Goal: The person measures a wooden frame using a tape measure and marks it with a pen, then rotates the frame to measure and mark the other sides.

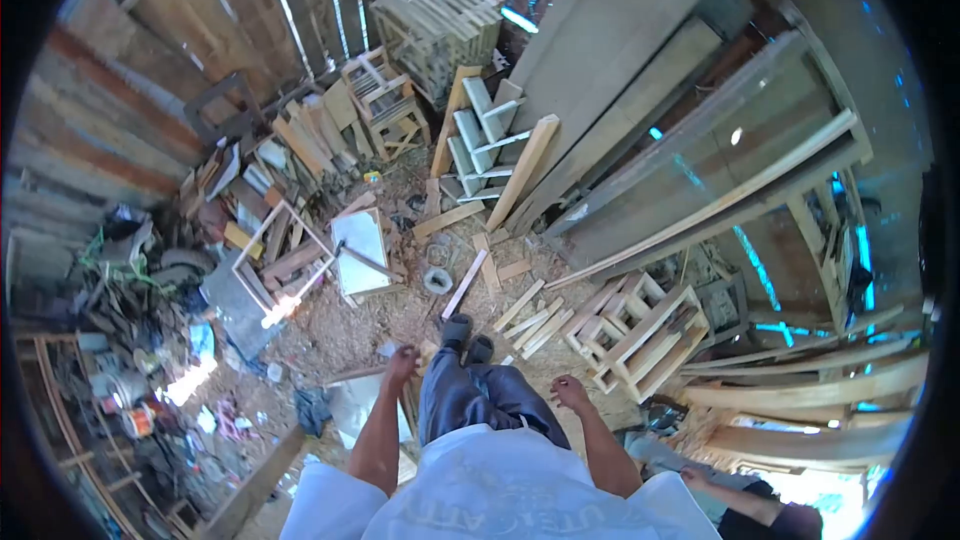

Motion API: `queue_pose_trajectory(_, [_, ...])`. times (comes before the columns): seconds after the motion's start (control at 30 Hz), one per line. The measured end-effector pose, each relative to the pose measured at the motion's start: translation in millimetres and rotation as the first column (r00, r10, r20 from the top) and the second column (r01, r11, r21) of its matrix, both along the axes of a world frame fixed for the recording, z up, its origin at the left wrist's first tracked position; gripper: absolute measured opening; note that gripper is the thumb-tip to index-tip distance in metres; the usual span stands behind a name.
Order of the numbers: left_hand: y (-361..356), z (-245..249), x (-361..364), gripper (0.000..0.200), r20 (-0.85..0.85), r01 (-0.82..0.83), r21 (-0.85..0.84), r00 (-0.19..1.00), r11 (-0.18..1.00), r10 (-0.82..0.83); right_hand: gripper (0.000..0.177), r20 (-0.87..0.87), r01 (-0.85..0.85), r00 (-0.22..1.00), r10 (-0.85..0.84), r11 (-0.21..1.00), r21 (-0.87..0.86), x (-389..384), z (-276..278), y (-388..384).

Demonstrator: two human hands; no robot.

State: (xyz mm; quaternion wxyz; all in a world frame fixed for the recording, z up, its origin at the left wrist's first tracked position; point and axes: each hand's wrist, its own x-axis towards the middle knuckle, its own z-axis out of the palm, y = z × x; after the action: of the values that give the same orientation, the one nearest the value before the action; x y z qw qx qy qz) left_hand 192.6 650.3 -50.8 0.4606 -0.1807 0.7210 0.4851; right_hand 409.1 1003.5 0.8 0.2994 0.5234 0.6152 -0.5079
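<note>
My left hand point(402, 367) hangs beside my left thigh, fingers loosely bent and apart, holding nothing that I can see. Close to it is a pale flat panel point(360, 405) in a wooden frame. On the other side, my right hand point(570, 393) hangs in the air with its fingers loosely curled and no object visible in it. Several short wood strips point(535, 325) lie on the floor ahead of that hand. A narrow pale strip point(466, 283) lies just beyond my feet.
Ahead stands a white-topped wooden box or stool point(362, 252). Wooden frames point(650, 340) stand at the right, near long boards point(610, 50) leaning on the wall. Scrap point(140, 270) is heaped at the left. A slatted crate point(438, 25) stands behind. Another person point(735, 500) is at lower right.
</note>
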Motion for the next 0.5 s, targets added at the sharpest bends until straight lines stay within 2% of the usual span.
queue_pose_trajectory(0.07, [14, -9, -13, 0.047, -0.047, -0.208, 0.138, 0.975, 0.968, 0.216, 0.029, -0.014, -0.171, 0.985, 0.172, 0.984, 0.039, -12, 1, 8])
queue_pose_trajectory(0.1, [18, -2, -21, 0.047, -0.039, -0.229, 0.136, 0.971, 0.964, 0.236, 0.029, -0.006, -0.192, 0.981, 0.192, 0.981, 0.038, -20, 3, 10])
queue_pose_trajectory(0.17, [21, 20, -27, 0.058, -0.112, -0.125, 0.167, 0.983, 0.978, 0.145, 0.029, -0.012, -0.175, 0.985, 0.175, 0.984, 0.024, -39, 9, 13])
queue_pose_trajectory(0.27, [17, 36, -13, 0.068, -0.120, -0.184, 0.105, 0.973, 0.977, 0.196, 0.030, -0.064, -0.243, 0.968, 0.244, 0.970, 0.024, -63, 8, 14])
queue_pose_trajectory(0.33, [6, 43, 4, 0.075, -0.085, -0.203, 0.128, 0.973, 0.971, 0.215, 0.030, -0.057, -0.268, 0.961, 0.269, 0.963, 0.022, -78, 12, 11])
queue_pose_trajectory(0.37, [-1, 41, 16, 0.071, 0.002, -0.206, 0.052, 0.978, 0.977, 0.207, 0.031, -0.077, -0.304, 0.949, 0.306, 0.952, 0.033, -82, 9, 12])
queue_pose_trajectory(0.4, [-12, 33, 32, 0.068, 0.089, -0.202, -0.023, 0.975, 0.979, 0.203, 0.031, -0.097, -0.339, 0.935, 0.342, 0.940, 0.046, -84, 8, 13])
queue_pose_trajectory(0.47, [-44, -25, 68, 0.071, 0.200, -0.167, 0.005, 0.966, 0.986, 0.162, 0.031, -0.121, -0.364, 0.924, 0.363, 0.931, 0.018, -93, 12, 14])
queue_pose_trajectory(0.5, [-44, -9, 72, 0.071, 0.185, -0.166, 0.001, 0.969, 0.986, 0.163, 0.030, -0.129, -0.368, 0.922, 0.366, 0.930, 0.012, -96, 12, 15])
